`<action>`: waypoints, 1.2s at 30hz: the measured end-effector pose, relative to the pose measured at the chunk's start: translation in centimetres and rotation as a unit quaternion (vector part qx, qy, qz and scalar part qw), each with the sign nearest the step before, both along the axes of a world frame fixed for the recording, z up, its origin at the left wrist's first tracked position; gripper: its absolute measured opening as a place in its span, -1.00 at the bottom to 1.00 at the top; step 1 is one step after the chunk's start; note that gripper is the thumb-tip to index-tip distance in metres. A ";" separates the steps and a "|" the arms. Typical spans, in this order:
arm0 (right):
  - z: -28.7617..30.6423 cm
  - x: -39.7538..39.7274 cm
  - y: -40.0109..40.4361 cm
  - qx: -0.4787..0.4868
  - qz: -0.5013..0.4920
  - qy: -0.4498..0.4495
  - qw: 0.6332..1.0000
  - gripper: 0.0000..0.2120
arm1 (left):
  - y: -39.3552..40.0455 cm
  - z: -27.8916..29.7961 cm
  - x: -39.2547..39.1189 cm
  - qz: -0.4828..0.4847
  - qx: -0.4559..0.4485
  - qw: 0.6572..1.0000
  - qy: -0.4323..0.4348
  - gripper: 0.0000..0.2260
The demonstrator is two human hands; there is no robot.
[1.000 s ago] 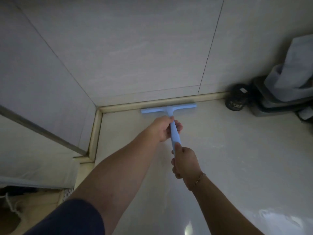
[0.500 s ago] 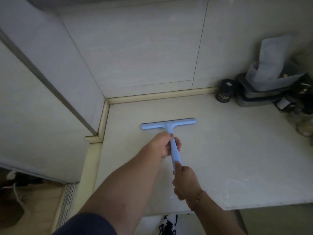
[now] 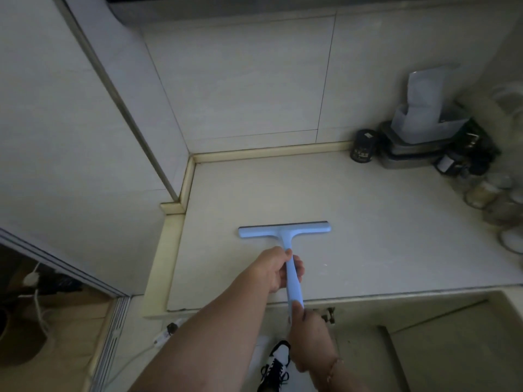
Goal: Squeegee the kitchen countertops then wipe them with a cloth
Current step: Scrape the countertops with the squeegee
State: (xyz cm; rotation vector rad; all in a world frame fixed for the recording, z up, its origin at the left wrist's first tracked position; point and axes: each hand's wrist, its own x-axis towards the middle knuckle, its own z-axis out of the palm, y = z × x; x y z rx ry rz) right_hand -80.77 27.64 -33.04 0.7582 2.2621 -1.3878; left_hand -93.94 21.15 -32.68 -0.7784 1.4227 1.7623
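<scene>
At the far left, below the bench level, the floor [image 3: 70,321] shows a white cord [image 3: 39,315] and a metal door track [image 3: 111,335]; more of this floor is in view than half a second ago, since the camera now looks further down. The cream upstand [image 3: 185,182] edges the bench [image 3: 368,222] at its left and back.

The light blue squeegee [image 3: 284,230] lies with its blade flat on the bench, the blade running left to right. A second ago the blade sat against the back upstand; it now rests well apart from it, near the front edge. The left hand [image 3: 273,268] grips the handle just behind the blade, fingers curled round it. The right hand [image 3: 307,326] holds the handle's end, which now lies past the bench's front edge, whereas earlier it was over the bench. A thin bracelet [image 3: 334,366] circles the right wrist. Below it a black-and-white shoe [image 3: 276,363] stands on the floor.

At the back right stand a dark jar [image 3: 363,145], stacked grey containers [image 3: 407,151] with a pale bag [image 3: 424,106] on top, and blurred glass jars [image 3: 492,199] at the far right.
</scene>
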 end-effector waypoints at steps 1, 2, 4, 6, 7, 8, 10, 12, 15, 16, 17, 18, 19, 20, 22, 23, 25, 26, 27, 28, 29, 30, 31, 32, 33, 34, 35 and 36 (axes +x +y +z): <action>0.1 0.7 0.0 -0.002 -0.004 0.004 1.000 -0.62 | 0.0 0.0 0.7 -0.001 0.001 1.000 -0.001 -0.74; 0.1 1.4 0.0 -0.005 -0.007 0.007 1.000 -0.63 | -0.1 0.0 1.3 -0.001 0.001 1.000 -0.002 -0.74; 0.0 2.3 0.2 -0.006 -0.001 0.009 1.000 -0.64 | -0.1 0.2 2.4 0.000 0.000 1.000 -0.003 -0.73; -0.1 3.1 0.2 0.002 0.010 0.007 1.000 -0.65 | -0.1 0.4 3.3 0.000 -0.005 1.000 -0.001 -0.73; -0.2 3.4 0.2 0.002 0.007 0.009 1.000 -0.66 | -0.1 0.5 3.7 -0.003 -0.009 1.000 0.001 -0.73; -0.3 3.7 0.2 0.000 0.000 0.011 1.000 -0.67 | 0.0 0.7 4.1 -0.005 -0.012 1.000 0.002 -0.73; -0.2 4.1 0.1 -0.001 -0.017 0.013 1.000 -0.68 | 0.0 1.0 4.8 -0.003 -0.015 1.000 0.002 -0.73; -0.3 4.6 0.2 0.006 -0.017 0.014 1.000 -0.67 | 0.1 1.1 5.3 -0.003 -0.017 1.000 0.000 -0.73; -0.2 5.1 0.5 0.007 -0.002 0.006 1.000 -0.66 | 0.2 1.1 6.0 0.001 -0.020 1.000 0.001 -0.73; -0.1 5.3 0.6 0.002 -0.006 0.001 1.000 -0.66 | 0.3 1.1 6.2 0.004 -0.021 1.000 0.003 -0.73; -0.2 5.4 0.7 -0.002 -0.010 -0.002 1.000 -0.65 | 0.4 1.1 6.4 0.007 -0.023 1.000 0.006 -0.72; 0.0 5.5 0.7 -0.006 -0.015 -0.002 1.000 -0.65 | 0.6 1.2 6.5 0.011 -0.026 1.000 0.009 -0.72; 0.0 5.7 0.8 -0.010 -0.016 0.000 1.000 -0.65 | 0.7 1.1 6.7 0.016 -0.029 0.999 0.008 -0.72; 0.1 5.8 0.9 -0.013 -0.013 -0.002 1.000 -0.66 | 0.7 1.1 6.8 0.019 -0.030 0.999 0.006 -0.73; 0.5 6.0 0.9 -0.015 0.014 -0.018 1.000 -0.67 | 0.8 1.1 7.2 0.021 -0.040 0.999 0.002 -0.73; 0.3 6.1 1.0 -0.012 0.023 -0.022 0.999 -0.67 | 0.8 1.0 7.3 0.022 -0.044 0.999 0.002 -0.73; 0.4 6.3 1.2 -0.005 0.029 -0.028 0.999 -0.67 | 0.8 1.0 7.4 0.024 -0.042 0.999 0.008 -0.74; 0.9 6.2 1.2 -0.006 0.032 -0.040 0.999 -0.67 | 0.7 1.1 7.3 0.025 -0.034 0.999 0.010 -0.74; 1.0 6.2 1.3 -0.010 0.030 -0.045 0.998 -0.66 | 0.7 1.2 7.2 0.029 -0.024 0.999 0.010 -0.75; 0.8 6.1 1.3 -0.027 0.012 -0.034 0.999 -0.65 | 0.6 1.3 7.1 0.036 -0.010 0.999 0.006 -0.76; 1.2 5.9 1.3 -0.038 0.004 -0.025 0.999 -0.65 | 0.5 1.3 7.0 0.041 0.003 0.999 0.002 -0.76; 1.7 5.9 1.2 -0.044 0.007 -0.034 0.998 -0.67 | 0.4 1.4 6.8 0.040 0.014 0.999 0.000 -0.76; 2.3 5.7 1.3 -0.024 -0.005 -0.014 1.000 -0.72 | 0.5 1.5 6.5 0.036 0.023 0.999 0.002 -0.76; 2.2 5.4 1.6 0.030 -0.003 0.040 0.999 -0.77 | 0.8 1.7 6.0 0.034 0.032 0.999 0.008 -0.76; 3.3 4.6 1.9 0.022 -0.024 0.064 0.997 -0.72 | 1.2 2.1 5.3 0.033 0.039 0.999 0.018 -0.75; 4.1 3.8 2.1 -0.006 -0.027 0.080 0.996 -0.54 | 1.5 2.5 4.5 0.035 0.045 0.998 0.028 -0.75; 4.7 3.0 2.2 -0.045 -0.025 0.075 0.996 -0.48 | 1.9 2.9 3.4 0.037 0.050 0.997 0.040 -0.75; 5.1 1.9 2.3 -0.077 -0.037 0.072 0.994 -0.51 | 2.4 3.3 2.3 0.038 0.055 0.997 0.049 -0.75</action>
